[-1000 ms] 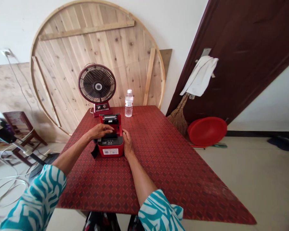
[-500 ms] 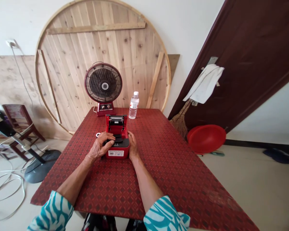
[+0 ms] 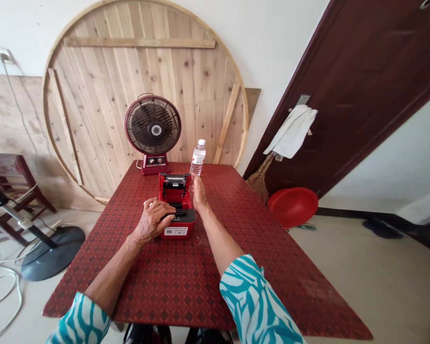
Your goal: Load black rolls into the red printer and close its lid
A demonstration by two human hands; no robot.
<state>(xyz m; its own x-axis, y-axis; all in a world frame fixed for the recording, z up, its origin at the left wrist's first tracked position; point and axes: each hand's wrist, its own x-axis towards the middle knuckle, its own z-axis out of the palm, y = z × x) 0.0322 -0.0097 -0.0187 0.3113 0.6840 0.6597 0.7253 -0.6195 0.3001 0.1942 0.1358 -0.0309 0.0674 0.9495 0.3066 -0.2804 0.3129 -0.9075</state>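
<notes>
Red-and-black machine (image 3: 182, 219) on table (image 3: 236, 248), lid (image 3: 175, 182) raised, white label (image 3: 176, 231) on front. Left hand (image 3: 155, 220) palm down over the machine's left side, fingers across the black top. Right hand (image 3: 199, 193) at right of the lid, fingers extended; contact unclear. Water bottle (image 3: 198, 160) upright just behind the right hand; fan (image 3: 153, 129) behind the machine. Round wooden panel (image 3: 136, 76) against wall. Right: door (image 3: 361, 71), white cloth (image 3: 294, 131), broom (image 3: 258, 184), red basin (image 3: 293, 208).
</notes>
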